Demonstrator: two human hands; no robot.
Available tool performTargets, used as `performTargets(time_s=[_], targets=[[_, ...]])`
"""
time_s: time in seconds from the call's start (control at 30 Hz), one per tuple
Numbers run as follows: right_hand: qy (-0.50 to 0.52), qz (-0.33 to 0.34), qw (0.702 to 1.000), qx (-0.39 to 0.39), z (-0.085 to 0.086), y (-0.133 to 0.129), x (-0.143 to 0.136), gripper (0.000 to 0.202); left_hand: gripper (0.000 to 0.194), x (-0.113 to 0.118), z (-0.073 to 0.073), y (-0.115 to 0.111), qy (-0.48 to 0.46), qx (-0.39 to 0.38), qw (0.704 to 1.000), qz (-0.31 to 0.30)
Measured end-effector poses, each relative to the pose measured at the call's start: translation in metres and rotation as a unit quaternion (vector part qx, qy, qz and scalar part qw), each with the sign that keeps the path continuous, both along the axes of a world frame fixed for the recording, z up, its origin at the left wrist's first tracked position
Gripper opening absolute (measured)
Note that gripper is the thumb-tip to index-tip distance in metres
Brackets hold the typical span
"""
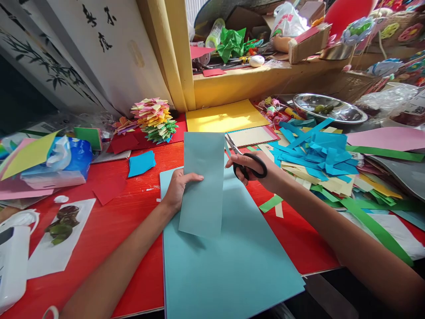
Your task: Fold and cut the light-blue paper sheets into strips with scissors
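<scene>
Two bare forearms (122, 261) angled in, from 7 and 4 o'clock. Left hand (175, 188) pinching pale blue-green paper rectangle (204, 195) at its 9 o'clock edge, thumb flat across front, fingers hidden behind. Right hand (250, 166) curled round black-handled scissors (234, 147) at the rectangle's 2 o'clock, blades pointing to 11, just beside the edge; touching or not, can't tell. Paper: plain, matte, taller than wide, near upright, held mid-view above larger same-colour sheets (212, 274), shadow toward 6. Blue paper strips (315, 150) heaped at 2 o'clock.
</scene>
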State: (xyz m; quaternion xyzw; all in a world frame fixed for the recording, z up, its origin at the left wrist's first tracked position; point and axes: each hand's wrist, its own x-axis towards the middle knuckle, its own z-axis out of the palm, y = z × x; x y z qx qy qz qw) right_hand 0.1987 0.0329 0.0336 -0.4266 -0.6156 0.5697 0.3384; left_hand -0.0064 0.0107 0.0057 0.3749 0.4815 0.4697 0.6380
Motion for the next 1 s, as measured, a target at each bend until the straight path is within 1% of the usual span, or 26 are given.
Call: performTargets(time_s=[0.13,0.37,0.53,0.67,0.87,1.0], targets=[[0.003,-0.007,1.000,0.004,-0.0024,0.0006,-0.0007,0.043,0.012,0.0010,0.0014,-0.0005,0.001,0.005,1.000,0.004],[0.008,-0.023,1.000,0.002,-0.0079,0.0020,-0.0020,0.043,0.019,0.0018,0.0023,-0.0017,0.016,0.010,1.000,0.001],[0.008,-0.035,0.999,0.009,-0.0084,0.0003,-0.0030,0.042,0.018,0.0019,0.0032,-0.0020,0.013,0.019,1.000,-0.009],[0.006,-0.041,0.999,0.018,-0.0090,0.0002,-0.0034,0.042,0.020,0.0024,0.0036,-0.0020,0.018,0.019,1.000,-0.005],[0.009,-0.045,0.999,0.012,-0.0098,0.0003,-0.0035,0.043,0.022,0.0014,0.0030,-0.0018,0.019,0.014,1.000,-0.005],[0.018,-0.043,0.999,0.009,-0.0085,-0.0005,-0.0043,0.042,0.021,0.0009,0.0031,-0.0019,0.006,0.017,1.000,-0.018]])
